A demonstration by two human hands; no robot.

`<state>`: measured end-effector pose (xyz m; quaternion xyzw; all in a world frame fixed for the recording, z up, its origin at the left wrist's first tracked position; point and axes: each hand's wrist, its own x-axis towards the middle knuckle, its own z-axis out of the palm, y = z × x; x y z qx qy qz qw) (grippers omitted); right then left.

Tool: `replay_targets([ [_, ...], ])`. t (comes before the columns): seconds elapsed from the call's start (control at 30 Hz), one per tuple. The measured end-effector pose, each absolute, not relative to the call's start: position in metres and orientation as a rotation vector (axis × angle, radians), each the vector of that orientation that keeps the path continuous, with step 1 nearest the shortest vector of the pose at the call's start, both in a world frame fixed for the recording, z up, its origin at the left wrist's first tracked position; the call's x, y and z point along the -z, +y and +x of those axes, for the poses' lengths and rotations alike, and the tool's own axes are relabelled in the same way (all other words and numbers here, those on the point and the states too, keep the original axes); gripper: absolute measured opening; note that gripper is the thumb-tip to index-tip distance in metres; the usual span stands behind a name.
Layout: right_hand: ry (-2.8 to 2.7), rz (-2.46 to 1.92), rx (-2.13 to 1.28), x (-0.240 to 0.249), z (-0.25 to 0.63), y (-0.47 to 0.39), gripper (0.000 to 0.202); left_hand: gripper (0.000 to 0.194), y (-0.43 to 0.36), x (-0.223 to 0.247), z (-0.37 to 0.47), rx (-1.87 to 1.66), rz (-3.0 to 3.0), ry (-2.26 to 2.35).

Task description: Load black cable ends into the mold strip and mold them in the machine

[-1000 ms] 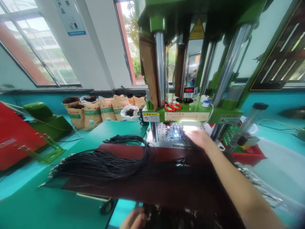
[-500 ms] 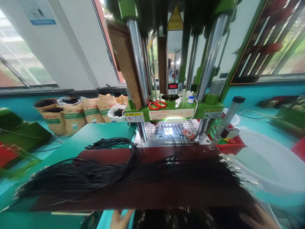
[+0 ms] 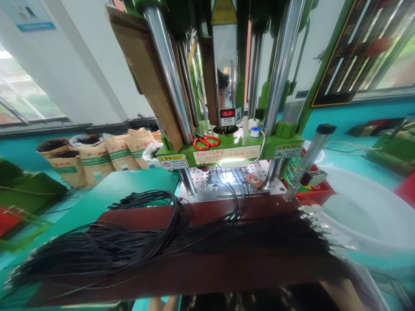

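Observation:
At the bottom edge, left of centre, my left hand shows only partly, fingers apart, below the dark red board. My right hand is at the lower right under the board's edge; its fingers are hidden. A long bundle of black cables lies across the board, with silvery ends at the right. Several cables run from it up to the metal plate of the green press.
Red-handled scissors and a spool lie on the press ledge. A white tub and a red basket stand at the right. Paper sacks stand at the back left beyond the green table.
The view has shifted slightly, and the press appears larger and further left. Both hands sit lower in the frame, and less of my left hand shows. The cables lie as before.

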<state>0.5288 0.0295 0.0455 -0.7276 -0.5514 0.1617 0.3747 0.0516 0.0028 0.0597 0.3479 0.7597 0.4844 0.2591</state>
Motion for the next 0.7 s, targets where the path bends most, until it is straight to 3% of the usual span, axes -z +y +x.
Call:
replay_targets([
  [0.23,-1.45,-1.938,-0.493,-0.058,0.52,0.027,0.014,0.058,0.002,-0.056,0.048,-1.236,0.976,2.121],
  [0.7,-1.29,-1.883,-0.592,-0.089,0.496,0.023,0.02,0.058,-0.004,-0.028,0.037,-1.173,0.999,2.124],
])
